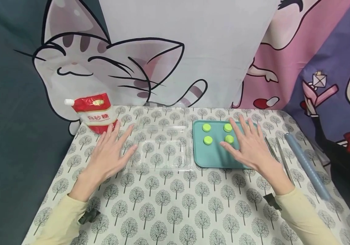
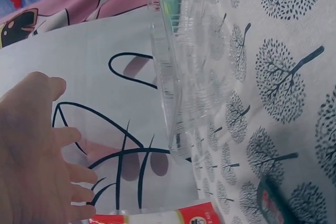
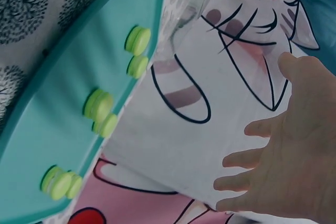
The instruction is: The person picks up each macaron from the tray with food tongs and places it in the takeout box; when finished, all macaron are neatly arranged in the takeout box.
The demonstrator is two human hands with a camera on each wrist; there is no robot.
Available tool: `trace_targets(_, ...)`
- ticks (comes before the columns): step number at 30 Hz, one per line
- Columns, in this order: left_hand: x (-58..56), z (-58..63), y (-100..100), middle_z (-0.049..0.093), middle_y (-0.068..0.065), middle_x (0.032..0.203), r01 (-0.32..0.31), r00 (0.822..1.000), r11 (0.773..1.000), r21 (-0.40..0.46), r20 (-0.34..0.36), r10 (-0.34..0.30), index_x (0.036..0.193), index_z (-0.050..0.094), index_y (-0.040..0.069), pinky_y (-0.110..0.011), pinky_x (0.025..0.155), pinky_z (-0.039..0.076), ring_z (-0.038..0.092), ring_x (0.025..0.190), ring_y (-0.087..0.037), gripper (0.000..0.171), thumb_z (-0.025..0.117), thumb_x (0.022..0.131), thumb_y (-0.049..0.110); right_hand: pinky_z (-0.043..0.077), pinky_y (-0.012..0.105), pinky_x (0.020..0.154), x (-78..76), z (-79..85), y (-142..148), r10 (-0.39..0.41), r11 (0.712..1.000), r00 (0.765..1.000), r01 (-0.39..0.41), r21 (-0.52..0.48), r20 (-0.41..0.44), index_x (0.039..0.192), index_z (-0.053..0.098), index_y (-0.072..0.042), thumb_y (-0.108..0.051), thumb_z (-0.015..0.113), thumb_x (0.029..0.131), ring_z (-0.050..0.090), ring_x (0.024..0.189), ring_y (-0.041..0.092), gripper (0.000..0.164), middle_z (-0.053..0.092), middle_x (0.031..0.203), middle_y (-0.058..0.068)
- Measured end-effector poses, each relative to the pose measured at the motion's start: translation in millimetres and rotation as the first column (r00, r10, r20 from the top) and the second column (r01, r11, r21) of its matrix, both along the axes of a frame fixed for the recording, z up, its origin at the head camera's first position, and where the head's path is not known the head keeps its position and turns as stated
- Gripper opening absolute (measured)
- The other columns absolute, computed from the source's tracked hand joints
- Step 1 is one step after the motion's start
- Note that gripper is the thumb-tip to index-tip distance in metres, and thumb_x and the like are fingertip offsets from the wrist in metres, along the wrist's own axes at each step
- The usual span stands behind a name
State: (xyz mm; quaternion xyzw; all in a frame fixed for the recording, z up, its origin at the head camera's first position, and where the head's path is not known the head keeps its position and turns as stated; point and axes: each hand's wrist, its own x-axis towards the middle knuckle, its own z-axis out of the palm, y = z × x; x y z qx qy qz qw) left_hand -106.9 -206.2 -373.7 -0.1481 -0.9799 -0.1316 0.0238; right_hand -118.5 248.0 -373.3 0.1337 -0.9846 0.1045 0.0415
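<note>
At the centre of my head view, which I took as the middle of the clock, a clear plastic container [image 1: 162,127] lay opened out on a tree-print tablecloth [image 1: 175,204], one half toward twelve and the other toward six. At three o'clock from it I saw a teal tray [image 1: 207,158] bearing green macaron-like rounds [image 1: 207,140]; four showed from above, and my right wrist feed gave me six, ranged in three pairs. The person's right hand [image 1: 250,144] was spread wide over the tray's three o'clock side, holding nothing, and by the wrist feed its fingers stood apart from the rounds.

Between eight and nine, the left hand [image 1: 109,151] was likewise spread with nothing in its grasp. Its fingertips overlapped the lower edge of a red and white pouch [image 1: 96,114] on my screen, though I could not tell whether they touched it. That pouch stood between nine and ten, its white cap [image 1: 69,102] pointing toward nine. Beyond the tray, between three and four, I made out thin metal sticks [image 1: 283,158] and a blue rod [image 1: 307,166].
</note>
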Motion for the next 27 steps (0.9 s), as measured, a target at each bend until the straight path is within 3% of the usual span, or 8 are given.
trace_targets(6,2.2,-10.8,-3,0.002,-0.019,0.169,-0.033,0.999,0.998,0.054,0.024,0.032,0.165,0.01,0.029,-0.067,0.125,0.009,0.003,0.156,-0.046,0.075,0.035,0.103,0.062,0.006,0.071,0.123,5.7,-5.9,18,-0.046,0.998,0.999,0.046,-0.042,0.007,0.165,0.005,-0.021,-0.064,0.048,0.099,0.008,0.152,0.055,0.09,0.004,0.169,0.022)
trace_targets(15,8.0,-25.8,-7,0.005,-0.022,0.169,-0.059,0.997,0.995,0.081,0.062,0.054,0.165,0.009,0.025,-0.065,0.126,0.009,0.003,0.156,-0.046,0.077,0.036,0.103,0.062,0.009,0.08,0.116,25.0,-29.6,54,-0.135,0.984,0.991,0.136,-0.118,0.021,0.165,0.005,-0.016,-0.058,0.051,0.1,0.012,0.147,0.063,0.09,0.004,0.166,0.032)
trace_targets(22,13.1,-45.4,-8,0.009,-0.025,0.168,-0.112,0.992,0.983,0.148,0.073,0.102,0.165,0.007,0.02,-0.072,0.122,0.013,0.007,0.154,-0.05,0.079,0.037,0.104,0.059,0.017,0.086,0.106,38.5,-45.2,88,-0.22,0.961,0.975,0.221,-0.163,0.027,0.164,0.009,-0.008,-0.051,0.049,0.103,0.017,0.144,0.065,0.084,0.008,0.162,0.039)
trace_targets(27,17.6,-59.7,-5,0.012,-0.025,0.168,-0.125,0.988,0.977,0.173,0.11,0.107,0.165,0.003,0.015,-0.073,0.121,0.016,0.011,0.153,-0.052,0.08,0.038,0.105,0.055,0.017,0.088,0.102,47.6,-53.2,113,-0.29,0.94,0.954,0.3,-0.163,0.082,0.164,0.002,-0.013,-0.053,0.045,0.104,0.014,0.144,0.065,0.085,0.004,0.164,0.036)
